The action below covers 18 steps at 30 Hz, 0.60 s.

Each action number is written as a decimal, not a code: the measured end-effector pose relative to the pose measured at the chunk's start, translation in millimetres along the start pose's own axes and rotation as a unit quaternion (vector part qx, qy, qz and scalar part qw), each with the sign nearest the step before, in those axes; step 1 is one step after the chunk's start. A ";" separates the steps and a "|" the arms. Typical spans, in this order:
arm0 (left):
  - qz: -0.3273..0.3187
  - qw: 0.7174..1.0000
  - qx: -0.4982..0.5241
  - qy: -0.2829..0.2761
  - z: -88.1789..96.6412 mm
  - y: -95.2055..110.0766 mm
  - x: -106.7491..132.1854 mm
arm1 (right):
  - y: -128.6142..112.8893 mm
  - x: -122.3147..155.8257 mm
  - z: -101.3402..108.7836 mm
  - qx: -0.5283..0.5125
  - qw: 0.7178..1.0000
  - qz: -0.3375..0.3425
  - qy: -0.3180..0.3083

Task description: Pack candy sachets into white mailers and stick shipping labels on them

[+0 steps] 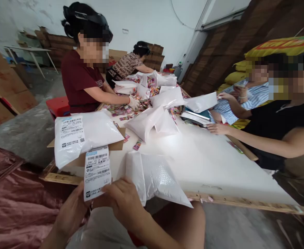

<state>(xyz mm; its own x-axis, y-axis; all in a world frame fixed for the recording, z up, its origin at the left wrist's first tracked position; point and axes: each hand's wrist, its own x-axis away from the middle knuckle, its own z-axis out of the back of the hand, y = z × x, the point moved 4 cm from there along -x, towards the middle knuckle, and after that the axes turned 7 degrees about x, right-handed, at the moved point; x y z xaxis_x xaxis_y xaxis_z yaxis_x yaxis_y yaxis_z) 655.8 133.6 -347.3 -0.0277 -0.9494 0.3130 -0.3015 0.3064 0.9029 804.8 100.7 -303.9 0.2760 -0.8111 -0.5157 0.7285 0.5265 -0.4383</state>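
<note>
A white printed shipping label [97, 173] is held upright between my two hands, over the table's near edge. My left hand [72, 207] grips its lower left side, the fingertips partly behind it. On the lower right edge, my right hand [124, 197] pinches the label with thumb and fingers. Just behind it, a labelled white mailer bag [97, 129] lies on a cardboard box [117, 140]. Right of my right hand rests a plump white mailer bag [158, 176] with no label showing, its corner reaching over the table edge.
Small candy packets and white mailer bags [167, 98] cover the far part of the white table [206, 159]. Two people work at the left and far side, two more at the right. A wooden strip [245, 204] edges the table. Dark red sacking [19, 207] lies at left.
</note>
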 end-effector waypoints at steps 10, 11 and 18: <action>0.129 0.977 0.110 0.125 9.5 -17.2 -26.5 | 49.9 -24.2 155.1 -0.196 0.929 -0.215 0.230; 0.136 0.978 0.103 0.119 13.1 -20.3 -27.4 | 71.5 -26.8 155.0 -0.173 0.926 -0.260 0.212; 0.118 0.990 -0.012 0.075 34.5 -29.1 -32.9 | 136.1 -7.0 70.0 0.102 0.944 -0.308 -0.057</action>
<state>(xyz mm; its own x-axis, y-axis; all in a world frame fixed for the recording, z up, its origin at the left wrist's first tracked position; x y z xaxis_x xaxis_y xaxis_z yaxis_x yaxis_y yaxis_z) 632.6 153.6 -394.0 0.0474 -0.8313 0.5539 -0.2807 0.5210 0.8060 945.9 160.2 -308.3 -0.1831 -0.9755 -0.1218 0.8751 -0.1052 -0.4724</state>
